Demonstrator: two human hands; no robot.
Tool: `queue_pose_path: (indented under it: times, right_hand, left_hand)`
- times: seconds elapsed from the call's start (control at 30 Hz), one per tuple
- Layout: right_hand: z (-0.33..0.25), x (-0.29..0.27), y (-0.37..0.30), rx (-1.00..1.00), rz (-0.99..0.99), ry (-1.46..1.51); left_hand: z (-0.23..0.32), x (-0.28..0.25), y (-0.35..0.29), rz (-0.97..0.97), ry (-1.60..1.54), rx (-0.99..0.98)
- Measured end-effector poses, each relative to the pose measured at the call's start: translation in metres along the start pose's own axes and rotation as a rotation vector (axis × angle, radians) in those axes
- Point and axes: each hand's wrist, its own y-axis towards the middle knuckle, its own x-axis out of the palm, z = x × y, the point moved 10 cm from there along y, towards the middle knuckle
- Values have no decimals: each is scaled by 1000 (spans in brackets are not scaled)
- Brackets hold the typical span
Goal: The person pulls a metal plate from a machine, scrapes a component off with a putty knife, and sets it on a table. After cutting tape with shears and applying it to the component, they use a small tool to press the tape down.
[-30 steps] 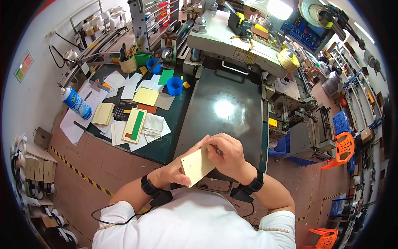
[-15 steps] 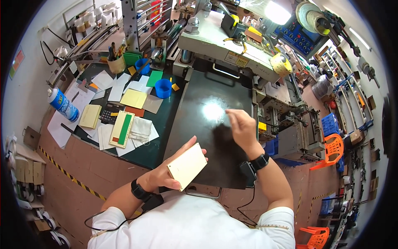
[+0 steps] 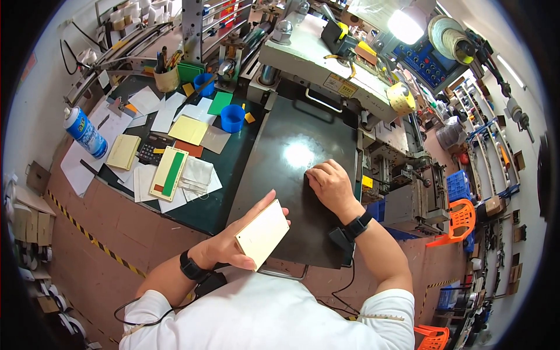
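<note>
Board, long and cream with a green strip [image 3: 168, 175], lies near the front edge of the dark green desk [image 3: 204, 217]. Next, the left hand [image 3: 223, 244] holds a pale cream, flat, boxy block [image 3: 263, 233] from below, thumb on one edge, fingertips poking past another. It is by the front left corner of the big dark metal plate [image 3: 306, 245]. The block looks light and stiff, maybe a bit slippery. Its corners could chip if dropped, so the long sides seem best to hold. Farther right, the right hand [image 3: 332, 186] is over the plate near its right edge, fingers curled together; I cannot tell if they pinch something tiny.
</note>
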Motion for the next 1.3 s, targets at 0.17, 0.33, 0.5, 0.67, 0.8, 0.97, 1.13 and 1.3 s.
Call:
queue_pose_path:
  times: [0.17, 0.33, 0.5, 0.67, 0.8, 0.97, 1.13, 1.3]
  right_hand:
    - [0, -14, 1, -5, 29, 129]
    - [11, -4, 10, 7, -130, 141]
    - [14, 12, 14, 22, -231, 133]
    - [23, 6, 15, 54, -111, 29]
    - [57, -41, 33, 152, 122, -3]
    - [41, -44, 38, 51, 146, -9]
    - [16, 6, 13, -37, -102, 19]
    - [12, 4, 17, -55, -164, 102]
  left_hand:
    - [-1, 1, -1, -11, 30, 9]
    - [0, 1, -1, -11, 47, 6]
    - [2, 1, 2, -7, 52, -3]
    - [1, 2, -1, 7, 49, -8]
    - [1, 2, 0, -15, 93, 51]
    - [4, 2, -2, -11, 87, 58]
    - [3, 1, 0, -14, 81, 66]
    - [3, 2, -1, 0, 69, 46]
